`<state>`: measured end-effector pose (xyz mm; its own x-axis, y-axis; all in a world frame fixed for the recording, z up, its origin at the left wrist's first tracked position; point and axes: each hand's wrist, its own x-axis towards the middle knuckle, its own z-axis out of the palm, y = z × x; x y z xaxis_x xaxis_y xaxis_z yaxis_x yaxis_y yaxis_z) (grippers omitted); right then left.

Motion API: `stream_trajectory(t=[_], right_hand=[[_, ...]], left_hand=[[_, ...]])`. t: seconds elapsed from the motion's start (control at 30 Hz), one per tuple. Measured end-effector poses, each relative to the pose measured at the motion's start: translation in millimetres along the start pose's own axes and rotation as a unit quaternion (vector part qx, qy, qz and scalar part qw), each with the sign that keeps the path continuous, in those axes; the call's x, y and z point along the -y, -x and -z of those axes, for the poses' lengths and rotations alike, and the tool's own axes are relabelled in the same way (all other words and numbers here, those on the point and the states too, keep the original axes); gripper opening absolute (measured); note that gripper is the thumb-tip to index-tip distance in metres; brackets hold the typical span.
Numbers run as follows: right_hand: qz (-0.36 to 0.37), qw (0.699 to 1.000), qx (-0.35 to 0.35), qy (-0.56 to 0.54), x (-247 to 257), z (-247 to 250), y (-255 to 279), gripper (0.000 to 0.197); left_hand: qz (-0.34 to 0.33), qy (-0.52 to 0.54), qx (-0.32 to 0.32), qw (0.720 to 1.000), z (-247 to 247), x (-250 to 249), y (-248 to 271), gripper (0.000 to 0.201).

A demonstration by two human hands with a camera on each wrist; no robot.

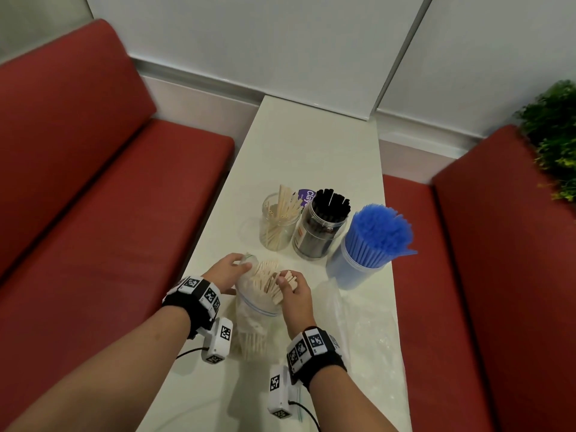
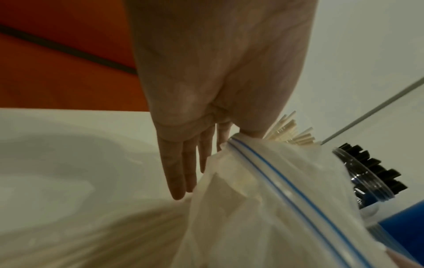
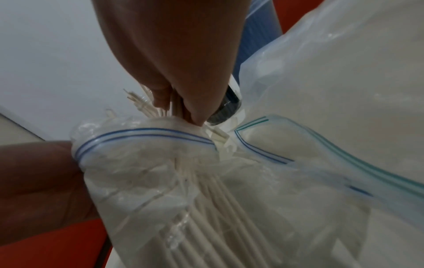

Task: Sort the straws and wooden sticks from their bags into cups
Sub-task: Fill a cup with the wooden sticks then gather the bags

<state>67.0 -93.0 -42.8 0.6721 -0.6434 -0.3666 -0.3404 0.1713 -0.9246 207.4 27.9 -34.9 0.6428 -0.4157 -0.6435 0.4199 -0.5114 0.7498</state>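
The head view alone shows the full layout on the white tabletop [image 1: 311, 151]: three containers stand in a row beyond my hands, namely one clear cup of wooden sticks [image 1: 278, 221], one clear jar of black straws [image 1: 322, 224] and one cup of blue straws [image 1: 366, 244]. One zip bag of wooden sticks [image 1: 254, 310] lies just before them, between my hands, its mouth turned toward the cups. My left hand [image 1: 227, 272] rests against the bag's left side; the left wrist view shows its fingers [image 2: 181, 163] straight and relaxed beside the plastic, with the thumb against the blue zip line, so I record it as flat and not gripping. My right hand [image 1: 296, 291] pinches a bundle of wooden sticks [image 1: 268, 277] at the bag mouth; the right wrist view confirms the thumb and fingers closed round them. That view also shows a second, empty-looking zip bag [image 3: 321, 108] with a green-blue seal, touching the first on its right; the head view shows it only as faint crumpled plastic. The sticks in the bag are too many and too blurred to count. A purple label behind the jar is partly hidden.
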Motion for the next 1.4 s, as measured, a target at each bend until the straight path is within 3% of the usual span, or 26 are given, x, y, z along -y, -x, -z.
stream_trajectory(t=[0.1, 0.27, 0.5, 0.73, 0.83, 0.9, 0.97, 1.07, 1.13, 1.2, 1.23, 1.3, 1.4], right_hand=[[0.006, 0.999, 0.003, -0.044, 4, 2, -7, 0.009], [0.019, 0.996, 0.015, -0.087, 25, 6, -19, 0.014], [0.087, 0.995, 0.013, -0.049, 49, 5, -27, 0.012], [0.108, 0.993, 0.049, -0.03, 80, -6, -23, 0.014], [0.143, 0.988, 0.054, -0.008, 110, -6, -18, 0.014], [0.188, 0.981, 0.044, -0.006, 140, -3, -14, 0.013], [0.242, 0.969, 0.045, -0.033, 175, -1, -7, 0.015], [0.308, 0.947, 0.062, -0.063, 215, -7, 6, 0.016], [0.312, 0.944, 0.085, -0.059, 225, -16, 17, 0.013], [0.301, 0.946, 0.106, -0.056, 222, -23, 28, 0.011], [0.295, 0.947, 0.112, -0.06, 219, -24, 33, 0.014], [0.277, 0.951, 0.113, -0.084, 215, -24, 39, 0.026], [0.257, 0.955, 0.106, -0.108, 214, -24, 40, 0.026]], left_hand=[[0.002, -0.017, -0.006, 1.0, 5, -3, -3, 0.043], [-0.051, -0.083, 0.009, 0.995, 14, -6, -7, 0.047], [-0.136, -0.235, 0.013, 0.962, 19, -10, -11, 0.039], [-0.164, -0.244, -0.028, 0.956, 19, -26, -7, 0.03], [-0.217, -0.168, -0.069, 0.959, 22, -36, -2, 0.026], [-0.228, -0.02, -0.069, 0.971, 23, -44, 4, 0.023], [-0.2, 0.163, -0.047, 0.965, 18, -55, 14, 0.02], [-0.095, 0.29, 0.034, 0.952, 6, -70, 25, 0.033], [-0.027, 0.374, 0.167, 0.912, -3, -77, 34, 0.052], [0.001, 0.47, 0.24, 0.85, -11, -84, 46, 0.042], [0.006, 0.487, 0.242, 0.839, -14, -86, 51, 0.029], [0.024, 0.476, 0.217, 0.852, -18, -88, 57, 0.014], [0.065, 0.441, 0.175, 0.878, -14, -82, 58, 0.015]])
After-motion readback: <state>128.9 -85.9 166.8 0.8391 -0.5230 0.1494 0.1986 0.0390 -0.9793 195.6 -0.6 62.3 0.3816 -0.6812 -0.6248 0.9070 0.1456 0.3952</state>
